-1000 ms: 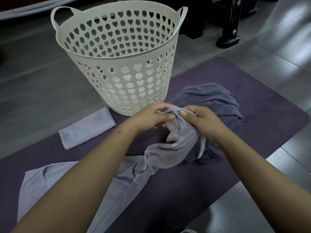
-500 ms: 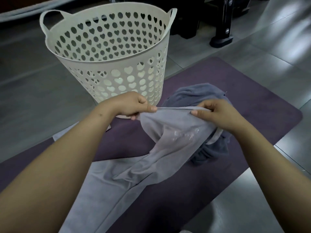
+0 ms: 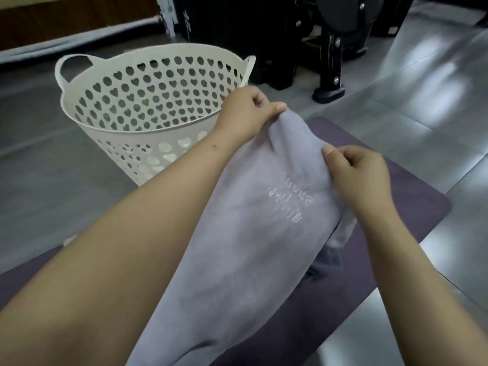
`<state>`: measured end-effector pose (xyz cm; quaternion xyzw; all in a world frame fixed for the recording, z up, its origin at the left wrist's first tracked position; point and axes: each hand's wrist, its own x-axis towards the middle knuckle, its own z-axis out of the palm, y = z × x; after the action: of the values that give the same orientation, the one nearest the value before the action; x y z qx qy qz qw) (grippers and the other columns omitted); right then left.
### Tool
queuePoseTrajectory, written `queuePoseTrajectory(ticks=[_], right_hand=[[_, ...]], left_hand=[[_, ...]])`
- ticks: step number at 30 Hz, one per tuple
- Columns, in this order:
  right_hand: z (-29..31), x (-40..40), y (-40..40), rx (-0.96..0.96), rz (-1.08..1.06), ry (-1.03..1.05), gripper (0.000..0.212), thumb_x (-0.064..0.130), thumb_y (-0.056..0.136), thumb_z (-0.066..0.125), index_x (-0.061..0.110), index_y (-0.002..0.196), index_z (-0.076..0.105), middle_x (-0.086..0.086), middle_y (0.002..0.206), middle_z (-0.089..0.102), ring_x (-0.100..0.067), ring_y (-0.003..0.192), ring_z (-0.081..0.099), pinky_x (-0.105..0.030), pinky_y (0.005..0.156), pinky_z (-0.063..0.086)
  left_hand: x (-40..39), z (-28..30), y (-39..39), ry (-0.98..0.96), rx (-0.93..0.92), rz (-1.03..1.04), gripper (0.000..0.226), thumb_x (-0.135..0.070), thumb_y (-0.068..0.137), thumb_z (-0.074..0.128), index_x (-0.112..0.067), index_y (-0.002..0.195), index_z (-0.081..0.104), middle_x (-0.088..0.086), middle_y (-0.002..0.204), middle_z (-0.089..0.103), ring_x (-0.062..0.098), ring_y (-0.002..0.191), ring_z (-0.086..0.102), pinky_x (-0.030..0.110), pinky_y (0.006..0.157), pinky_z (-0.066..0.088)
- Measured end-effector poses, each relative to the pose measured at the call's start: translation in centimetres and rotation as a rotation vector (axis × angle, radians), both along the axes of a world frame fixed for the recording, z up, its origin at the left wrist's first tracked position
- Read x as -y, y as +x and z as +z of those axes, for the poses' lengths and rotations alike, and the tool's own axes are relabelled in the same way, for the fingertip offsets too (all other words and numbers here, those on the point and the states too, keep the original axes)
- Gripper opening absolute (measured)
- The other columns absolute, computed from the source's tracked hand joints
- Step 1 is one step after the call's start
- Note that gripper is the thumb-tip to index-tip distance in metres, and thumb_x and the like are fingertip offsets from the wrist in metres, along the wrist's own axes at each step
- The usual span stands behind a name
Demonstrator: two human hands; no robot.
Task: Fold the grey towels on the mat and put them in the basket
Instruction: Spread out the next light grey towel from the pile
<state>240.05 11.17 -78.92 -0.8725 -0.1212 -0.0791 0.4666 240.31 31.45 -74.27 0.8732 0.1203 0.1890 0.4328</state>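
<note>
Left hand (image 3: 247, 112) and right hand (image 3: 355, 170) each pinch the grey towel (image 3: 253, 228), lifted above the mat (image 3: 412, 207). Recommend locating true corners before folding.

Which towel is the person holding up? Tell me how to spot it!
Find the cream basket with heart holes, then look right, above the purple mat. The left hand and right hand pinch the light grey towel by its top edge. It alone shows pale stitched lettering.
</note>
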Motion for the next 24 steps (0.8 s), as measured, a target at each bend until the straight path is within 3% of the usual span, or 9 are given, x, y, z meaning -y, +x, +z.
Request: queuePoseTrajectory(ticks=[3, 7, 9, 13, 16, 20, 24], right_hand=[[-0.9, -1.3, -1.0, -0.025, 0.062, -0.016, 0.047, 0.027, 0.092, 0.054, 0.005, 0.055, 0.037, -0.001, 0.051, 0.027, -0.01, 0.045, 0.023, -0.021, 0.04, 0.018], [-2.7, -4.4, -3.0, -0.069, 0.179, -0.054, 0.051, 0.025, 0.094, 0.054, 0.016, 0.052, 0.027, 0.003, 0.043, 0.023, -0.012, 0.041, 0.027, -0.022, 0.04, 0.02], [-3.5, -6.5, -4.4, -0.092, 0.261, -0.072, 0.052, 0.026, 0.094, 0.054, 0.016, 0.051, 0.026, 0.002, 0.038, 0.027, -0.012, 0.041, 0.029, -0.022, 0.04, 0.021], [-4.8, -10.8, -7.8, -0.1, 0.435, -0.097, 0.051, 0.027, 0.095, 0.053, 0.014, 0.052, 0.029, 0.003, 0.041, 0.03, -0.01, 0.042, 0.032, -0.021, 0.043, 0.022], [-5.5, -14.6, -11.4, -0.136, 0.547, -0.084, 0.048, 0.027, 0.094, 0.054, 0.005, 0.055, 0.035, 0.002, 0.048, 0.031, -0.011, 0.046, 0.029, -0.022, 0.045, 0.022], [-6.9, -19.9, -18.0, -0.245, 0.709, -0.097, 0.049, 0.029, 0.093, 0.054, 0.018, 0.052, 0.031, 0.006, 0.045, 0.034, -0.008, 0.047, 0.033, -0.019, 0.049, 0.027], [-9.3, -25.2, -25.6, -0.394, 0.958, -0.182, 0.044, 0.033, 0.095, 0.052, 0.016, 0.056, 0.039, 0.005, 0.054, 0.039, -0.007, 0.05, 0.037, -0.019, 0.053, 0.03]], left_hand=[[-1.3, -2.3, -2.4, -0.009, -0.042, 0.031, 0.043, -0.035, 0.083, 0.072, -0.012, 0.057, 0.046, -0.003, 0.06, 0.054, 0.004, 0.052, 0.041, 0.012, 0.052, 0.033], [-4.3, -5.1, -7.3, -0.025, -0.089, 0.108, 0.047, -0.035, 0.086, 0.068, 0.009, 0.072, 0.061, 0.016, 0.062, 0.057, 0.003, 0.046, 0.036, 0.014, 0.047, 0.029], [-6.3, -6.2, -10.2, -0.053, -0.106, 0.186, 0.046, -0.032, 0.088, 0.066, 0.008, 0.066, 0.058, 0.004, 0.053, 0.046, 0.004, 0.044, 0.036, 0.013, 0.046, 0.028], [-11.0, -8.5, -16.6, -0.195, -0.095, 0.387, 0.031, -0.029, 0.089, 0.065, -0.004, 0.071, 0.067, 0.001, 0.07, 0.064, 0.008, 0.067, 0.057, 0.014, 0.063, 0.043], [-14.2, -10.1, -21.9, -0.265, -0.075, 0.526, 0.019, -0.024, 0.089, 0.066, -0.009, 0.077, 0.07, -0.004, 0.076, 0.066, 0.008, 0.072, 0.059, 0.013, 0.07, 0.046], [-17.8, -13.1, -29.8, -0.334, -0.077, 0.712, 0.011, -0.021, 0.087, 0.067, -0.012, 0.082, 0.07, -0.008, 0.077, 0.065, -0.001, 0.068, 0.057, 0.01, 0.064, 0.044], [-21.2, -16.1, -38.1, -0.364, -0.078, 0.898, 0.004, -0.011, 0.087, 0.066, -0.01, 0.088, 0.07, -0.009, 0.076, 0.063, -0.008, 0.055, 0.057, 0.004, 0.056, 0.045]])
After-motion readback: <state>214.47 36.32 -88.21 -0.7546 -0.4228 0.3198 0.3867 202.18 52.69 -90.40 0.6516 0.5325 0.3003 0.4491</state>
